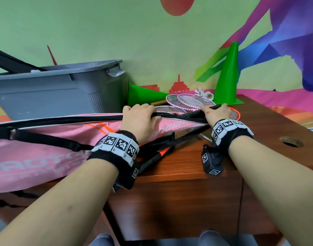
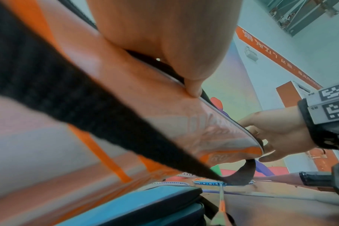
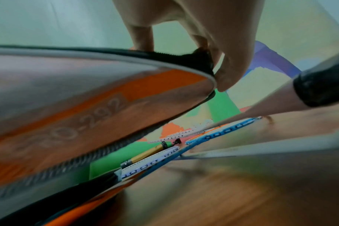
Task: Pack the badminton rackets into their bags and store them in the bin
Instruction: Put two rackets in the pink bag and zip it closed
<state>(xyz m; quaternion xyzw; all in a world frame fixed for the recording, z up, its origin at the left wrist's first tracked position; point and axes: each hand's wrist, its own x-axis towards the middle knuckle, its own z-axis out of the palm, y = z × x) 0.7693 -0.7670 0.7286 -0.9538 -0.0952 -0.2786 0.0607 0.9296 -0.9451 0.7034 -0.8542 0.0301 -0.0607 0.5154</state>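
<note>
A long pink racket bag (image 1: 51, 153) with black straps lies across the wooden table (image 1: 269, 121), in front of a grey bin (image 1: 51, 91). My left hand (image 1: 139, 116) grips the bag's black zipper edge near its narrow end, thumb on the pink fabric (image 2: 194, 90). My right hand (image 1: 216, 112) pinches the black tip of the bag (image 3: 199, 61) at the narrow end. Two pink rackets (image 1: 189, 102) and an orange-rimmed racket (image 1: 234, 114) lie on the table just beyond my hands. An orange racket handle (image 1: 162, 151) shows under the bag.
Two green cones stand or lie behind the rackets, one upright (image 1: 228, 75), one on its side (image 1: 143, 95). A shuttlecock (image 1: 205, 94) sits by the upright cone. The table has a round cable hole (image 1: 291, 141) at the right. A black bag pokes out of the bin's left side.
</note>
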